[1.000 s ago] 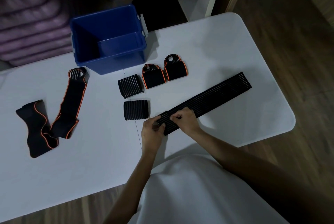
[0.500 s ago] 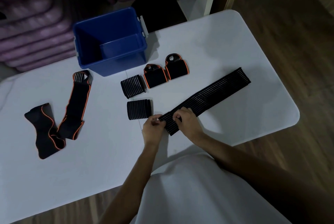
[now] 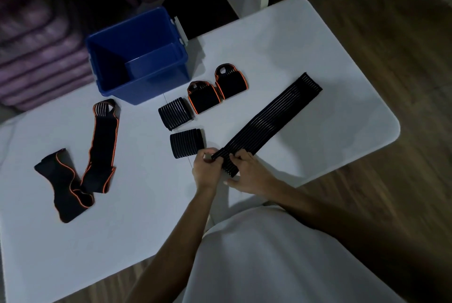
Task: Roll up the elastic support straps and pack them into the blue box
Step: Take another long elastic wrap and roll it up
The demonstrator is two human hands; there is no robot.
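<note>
A white table [image 3: 305, 40] filled most of the head view, and the blue box [image 3: 137, 58] stood open near its far edge with no straps visible inside it. The largest strap in play, a long ribbed black strap [image 3: 271, 119], lay flat and slanted from the far right toward the person, its near end at the hands. To the left lay 2 unrolled orange-trimmed straps [image 3: 101, 146], loosely crumpled and overlapping at their near ends. Just beside the box sat 2 orange-trimmed rolls [image 3: 217, 92] and 2 ribbed black rolls [image 3: 181, 129], all on the table and none packed yet.

The left hand [image 3: 206, 170] had its fingers curled round the left corner of the long strap's near end, which was turned up into a first fold. The right hand [image 3: 247, 173] pinched the same end from the right side, its thumb lying low near the table.

By its look the strap seemed light, soft and stretchy, likely to spring open if let go. Holding both edges of the near end would probably suit it best, keeping the roll tight and square so it would not skew. Its ribbed surface should give fair grip. A finished roll could likely be carried in 1 hand.
</note>
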